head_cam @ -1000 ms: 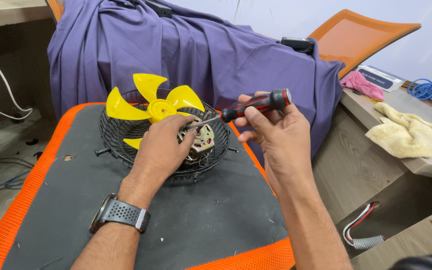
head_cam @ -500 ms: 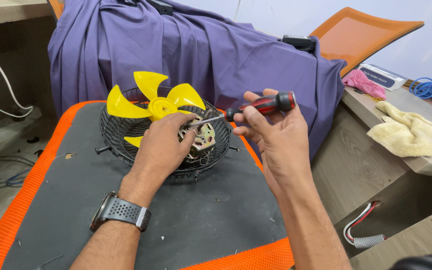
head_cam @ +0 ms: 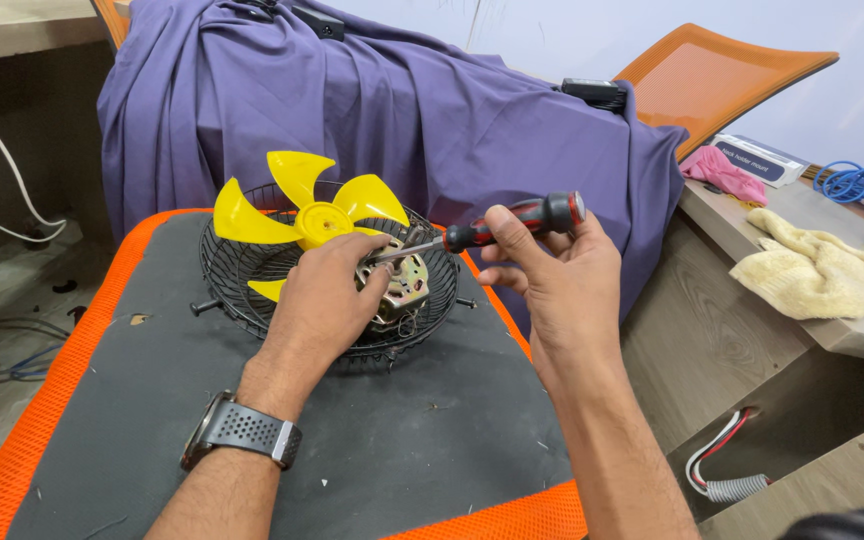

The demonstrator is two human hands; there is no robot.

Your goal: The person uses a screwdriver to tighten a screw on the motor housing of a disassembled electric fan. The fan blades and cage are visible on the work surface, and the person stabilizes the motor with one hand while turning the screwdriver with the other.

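Gripping red-and-black screwdriver [head_cam: 512, 225] in right hand [head_cam: 552, 275], tip at motor [head_cam: 400, 288]'s twelve o'clock; left hand [head_cam: 324, 300] clasping motor inside wire fan guard [head_cam: 227, 275].

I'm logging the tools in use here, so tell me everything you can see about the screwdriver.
The screwdriver has a red and black handle, likely plastic with rubbery grip, and a thin metal shaft. It lies nearly level, handle up to the right, tip angled slightly down to the left at the motor inside the black wire grille. The right hand grips the handle with fingers and thumb; the left hand rests on the motor by the shaft. The tip itself is hidden.
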